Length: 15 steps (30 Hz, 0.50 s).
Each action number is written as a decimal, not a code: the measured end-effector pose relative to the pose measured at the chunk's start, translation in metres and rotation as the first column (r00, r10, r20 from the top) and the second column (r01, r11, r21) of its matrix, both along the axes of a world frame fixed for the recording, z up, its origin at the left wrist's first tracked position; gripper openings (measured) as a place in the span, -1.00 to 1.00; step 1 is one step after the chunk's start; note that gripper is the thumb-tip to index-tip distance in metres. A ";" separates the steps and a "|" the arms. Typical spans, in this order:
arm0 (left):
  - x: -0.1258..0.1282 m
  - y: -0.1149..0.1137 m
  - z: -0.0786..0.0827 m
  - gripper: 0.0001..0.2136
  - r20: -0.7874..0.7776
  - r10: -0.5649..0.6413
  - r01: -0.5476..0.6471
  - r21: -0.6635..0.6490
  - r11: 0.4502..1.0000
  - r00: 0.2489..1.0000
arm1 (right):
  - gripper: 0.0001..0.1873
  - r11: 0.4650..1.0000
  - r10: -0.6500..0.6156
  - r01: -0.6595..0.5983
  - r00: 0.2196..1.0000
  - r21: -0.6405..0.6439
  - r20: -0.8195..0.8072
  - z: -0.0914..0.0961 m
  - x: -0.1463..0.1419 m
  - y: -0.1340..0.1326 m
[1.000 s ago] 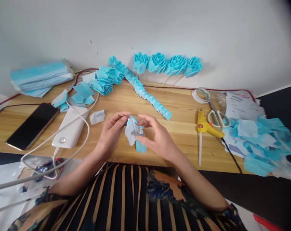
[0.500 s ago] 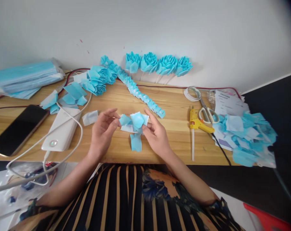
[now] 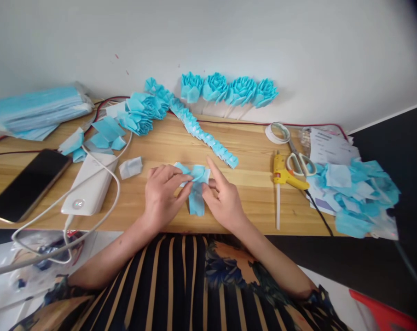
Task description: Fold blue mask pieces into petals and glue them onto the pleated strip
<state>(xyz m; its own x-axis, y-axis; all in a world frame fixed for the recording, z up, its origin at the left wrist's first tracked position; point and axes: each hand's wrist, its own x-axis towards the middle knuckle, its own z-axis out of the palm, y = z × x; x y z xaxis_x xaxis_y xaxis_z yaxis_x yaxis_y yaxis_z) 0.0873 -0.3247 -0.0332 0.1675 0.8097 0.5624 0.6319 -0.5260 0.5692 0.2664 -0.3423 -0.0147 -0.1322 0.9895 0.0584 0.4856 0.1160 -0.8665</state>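
Between my hands is a folded piece of light blue mask fabric (image 3: pixel 199 172), with a pale underside showing at its right edge. My left hand (image 3: pixel 165 191) pinches it from the left, thumb and fingers closing on its middle. My right hand (image 3: pixel 224 197) grips its right side between thumb and curled fingers, the index finger stretched out. A further blue strip (image 3: pixel 196 202) hangs or lies just below; whether it is joined to the folded piece I cannot tell. A loose pale fabric square (image 3: pixel 130 168) lies left of my left hand.
A row of blue fabric flowers (image 3: pixel 229 89) leans on the wall, with a petal chain (image 3: pixel 205 135) before it. At right are a yellow glue gun (image 3: pixel 281 171), scissors (image 3: pixel 300 164), tape (image 3: pixel 277 133) and fabric scraps (image 3: pixel 353 188). A power bank (image 3: pixel 87 188) and phone (image 3: pixel 29 184) lie left.
My left hand has moved right and now pinches the middle of the blue fabric, covering part of it. My right hand stays nearly in place. The view has shifted slightly.
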 end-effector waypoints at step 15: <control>-0.025 0.023 0.004 -0.77 0.575 0.148 0.313 -0.622 0.718 0.804 | -0.30 0.966 0.022 0.008 0.993 -0.258 0.115 -0.002 0.109 -0.012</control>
